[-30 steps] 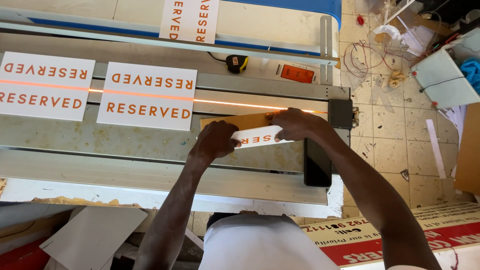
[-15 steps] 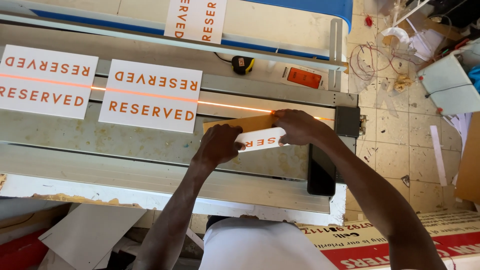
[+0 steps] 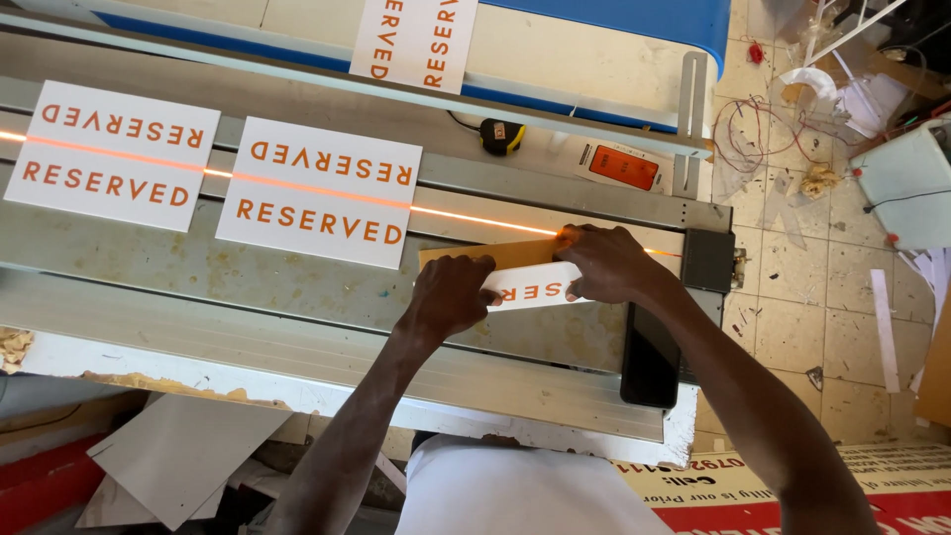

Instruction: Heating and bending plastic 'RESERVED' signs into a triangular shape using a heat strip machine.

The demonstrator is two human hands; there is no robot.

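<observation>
Both my hands pressing folded sign [image 3: 530, 282] flat on bench [image 3: 198, 277], by glowing line [image 3: 475, 216]. Left hand [image 3: 448, 295] fingers curled on it, right hand [image 3: 604, 263] fingers spread over fold.

Two signs [image 3: 319, 191] [image 3: 111, 155] lie side by side on bench [image 3: 248, 287], left of hands. Small sign [image 3: 530, 285] under both hands, w/ phone [image 3: 650, 357] just right. Tape measure [image 3: 501, 135] behind.

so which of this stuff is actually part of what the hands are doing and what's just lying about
In use:
- folded white sign, under both hands
- left hand
- right hand
- glowing orange line
- grey bench

Lying about:
- two flat white signs
- tape measure
- black phone
- loose wires
</observation>
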